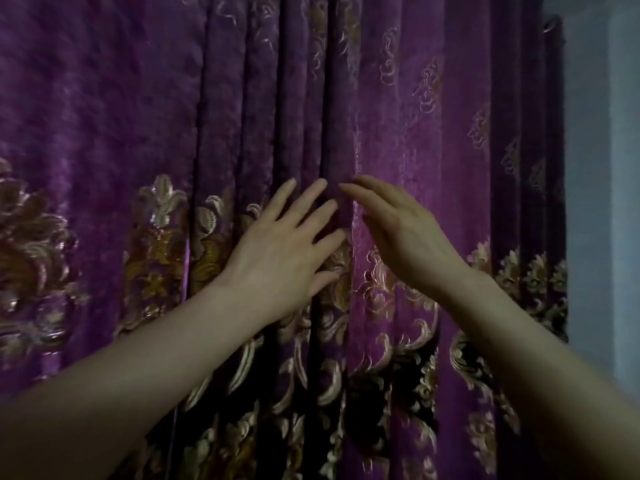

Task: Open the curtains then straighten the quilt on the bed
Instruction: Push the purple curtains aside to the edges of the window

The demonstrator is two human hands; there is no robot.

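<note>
Purple curtains (138,116) with gold floral embroidery hang closed and fill almost the whole head view. A dark vertical fold runs down the middle where the two panels seem to meet. My left hand (287,251) lies with straight, spread fingers against the folds just left of that line. My right hand (398,233) reaches in from the right, fingers straight and close together, tips at the fold beside my left fingertips. Neither hand holds any cloth. The bed and quilt are out of view.
A pale blue-grey wall (602,202) shows along the right edge, past the curtain's outer hem. The room is dim.
</note>
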